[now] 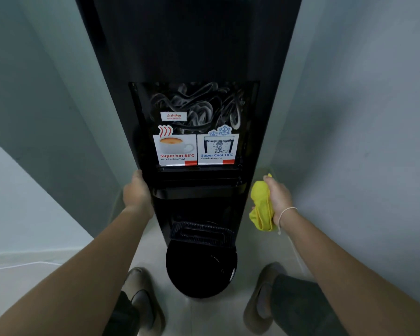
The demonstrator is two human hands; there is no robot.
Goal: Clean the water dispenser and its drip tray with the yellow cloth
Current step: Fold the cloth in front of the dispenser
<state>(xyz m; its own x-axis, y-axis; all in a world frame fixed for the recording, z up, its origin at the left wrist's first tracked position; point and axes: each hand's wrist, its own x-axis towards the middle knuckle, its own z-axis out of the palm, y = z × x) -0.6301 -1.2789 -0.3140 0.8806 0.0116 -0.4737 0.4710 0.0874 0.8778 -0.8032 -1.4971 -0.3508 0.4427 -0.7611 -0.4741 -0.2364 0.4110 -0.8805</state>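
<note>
A tall black water dispenser [192, 57] is seen from above, standing on a pale floor [264, 241] between grey-blue walls [361, 105]. The left hand [137, 190] is pressed against the left edge of the dispenser's front; the fingers are wrapped around that edge and cannot be seen, so the hand is read as gripping the cabinet side, though how firmly cannot be told. The right hand [278, 198] is held just off the right side of the dispenser, apart from it, and is clenched around the yellow cloth [261, 207], which is bunched up and hangs below and to the inner side of the fist. A thin white string [286, 212] is worn around the right wrist. Between the two hands and slightly above them, the front panel carries two stickers: a hot-drink sticker [175, 149] marked "Super hot 85°C" nearer the left hand, and a cold-water sticker [217, 149] marked "Super Cool 10°C" nearer the right hand. Above these a small warning label [174, 116] is fixed, and pale swirled smear marks [199, 105] are spread across the glossy panel. Below the level of both hands, in the recess, the black ribbed drip tray [201, 232] is seated, with the rounded black base [201, 270] bulging out beneath it. Two feet in tan slippers [143, 294] are planted on either side of that base.
</note>
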